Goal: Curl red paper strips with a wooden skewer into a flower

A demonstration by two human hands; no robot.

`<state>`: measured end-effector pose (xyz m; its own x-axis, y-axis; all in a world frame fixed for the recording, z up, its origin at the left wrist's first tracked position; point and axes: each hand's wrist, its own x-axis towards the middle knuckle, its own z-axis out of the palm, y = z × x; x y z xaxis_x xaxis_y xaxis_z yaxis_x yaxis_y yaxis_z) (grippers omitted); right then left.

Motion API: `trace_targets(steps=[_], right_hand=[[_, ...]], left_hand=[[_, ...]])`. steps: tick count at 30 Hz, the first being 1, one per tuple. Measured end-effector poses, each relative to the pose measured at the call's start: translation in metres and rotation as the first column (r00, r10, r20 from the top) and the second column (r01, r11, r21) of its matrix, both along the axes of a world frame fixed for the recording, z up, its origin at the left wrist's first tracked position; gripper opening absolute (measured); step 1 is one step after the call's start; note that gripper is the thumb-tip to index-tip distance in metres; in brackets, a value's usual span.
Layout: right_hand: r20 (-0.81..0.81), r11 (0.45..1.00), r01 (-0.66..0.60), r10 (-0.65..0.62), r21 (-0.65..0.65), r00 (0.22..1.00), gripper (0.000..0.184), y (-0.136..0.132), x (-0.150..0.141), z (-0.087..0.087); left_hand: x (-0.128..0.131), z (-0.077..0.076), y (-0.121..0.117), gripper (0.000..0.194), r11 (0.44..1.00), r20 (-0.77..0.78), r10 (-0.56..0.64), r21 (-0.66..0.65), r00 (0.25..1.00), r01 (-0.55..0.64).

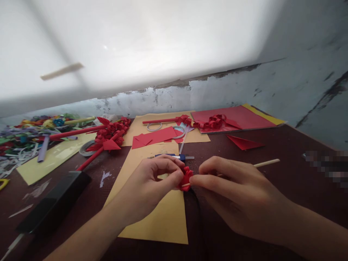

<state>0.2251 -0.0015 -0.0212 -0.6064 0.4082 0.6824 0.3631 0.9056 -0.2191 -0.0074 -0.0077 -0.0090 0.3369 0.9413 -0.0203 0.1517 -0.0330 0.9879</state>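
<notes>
Between my hands is a small red paper flower (187, 177). The fingers of my left hand (159, 181) pinch it from the left side. My right hand (231, 185) grips a thin wooden stick (268, 162), its near tip touching the flower and its other end poking out past my knuckles. Part of the stick is hidden by my fingers. Just behind my hands lies a blue glue gun (182, 157), largely covered by my left hand. Under them a yellow paper sheet (157, 224) lies on the dark table.
Finished-looking red paper flowers (111, 134) on stems lie at the left, near a black box (56, 203). Coloured paper scraps (24, 137) heap at far left. Tape rings (154, 126), red strips (154, 137), a red folded triangle (244, 142) and a red sheet pack (244, 117) sit behind.
</notes>
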Motion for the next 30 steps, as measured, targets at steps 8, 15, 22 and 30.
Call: trace_targets(steps=[8, 15, 22, 30], right_hand=[[0.002, 1.000, 0.004, -0.004, 0.010, 1.000, 0.023, -0.0004, 0.0008, -0.0012], [0.005, 0.999, 0.010, -0.011, 0.049, 1.000, 0.021, -0.0004, 0.0000, 0.0008], [0.020, 0.998, 0.000, -0.001, 0.067, 1.000, 0.021, -0.0012, 0.0000, 0.0025], [0.022, 0.995, -0.009, 0.007, 0.099, 1.000, 0.021, -0.0010, -0.0008, 0.0012]], left_hand=[[-0.0009, -0.0021, 0.0022, 0.015, 0.998, 0.034, 0.069, 0.008, 0.997, -0.070], [-0.0007, -0.0035, 0.0020, 0.017, 0.993, 0.035, 0.112, 0.020, 0.993, -0.112], [-0.0012, -0.0049, 0.0006, 0.018, 0.999, 0.049, 0.041, -0.027, 0.998, -0.040], [-0.0011, -0.0039, 0.0000, 0.016, 0.999, 0.049, 0.040, -0.016, 0.998, -0.040]])
